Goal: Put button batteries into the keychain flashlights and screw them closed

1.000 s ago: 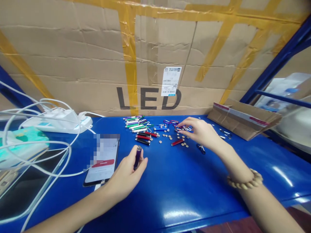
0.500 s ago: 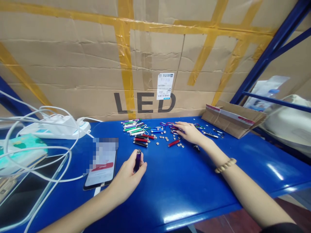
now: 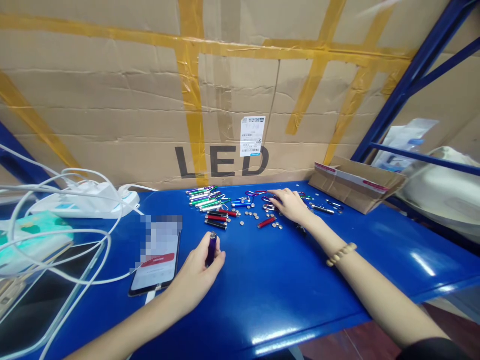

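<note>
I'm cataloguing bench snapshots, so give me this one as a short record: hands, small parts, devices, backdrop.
Left hand: holding a purple tube, metal end uppermost
Right hand: at the colored clips; grip unclear
Wrist: beaded bracelet, right arm
Small parts: silver and green tubes, black and red tubes, small round discs
Devices: phone, power strip
Surface: blue table
Backdrop: taped carton marked LED

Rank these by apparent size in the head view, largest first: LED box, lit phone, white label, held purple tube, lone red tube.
1. LED box
2. lit phone
3. white label
Unranked, both smaller: held purple tube, lone red tube; the left hand partly hides the first, which sits nearer the camera.
</note>
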{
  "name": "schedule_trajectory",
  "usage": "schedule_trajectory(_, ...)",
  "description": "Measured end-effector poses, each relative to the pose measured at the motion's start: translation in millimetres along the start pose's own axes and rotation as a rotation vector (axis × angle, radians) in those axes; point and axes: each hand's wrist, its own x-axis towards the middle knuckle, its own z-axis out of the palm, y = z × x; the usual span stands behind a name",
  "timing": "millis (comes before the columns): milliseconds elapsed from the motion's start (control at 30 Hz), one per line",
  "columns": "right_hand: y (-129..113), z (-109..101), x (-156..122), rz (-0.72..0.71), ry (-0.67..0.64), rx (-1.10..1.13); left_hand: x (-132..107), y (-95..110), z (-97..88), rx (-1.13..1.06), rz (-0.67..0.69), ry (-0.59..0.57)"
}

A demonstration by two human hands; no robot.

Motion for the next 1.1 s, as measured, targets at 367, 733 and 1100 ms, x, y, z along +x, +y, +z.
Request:
schedule_trajectory(367, -7.9, 4.7, 3.2, -0.027, -0.015, 0.002, -0.6, 0.0, 0.8, 0.007, 0.003, -0.005)
schedule_trajectory(733, -11.8, 5.4, 2.6, -0.013, -0.004, -0.026, -0.1, 0.4, -0.1, 0.007, 0.009, -0.004)
schedule_trajectory(1100, -31.5, -19.9, -5.6, 0.03, 0.249, 0.236, 0.0, 0.3, 1.6, 0.045, 0.161, 0.029)
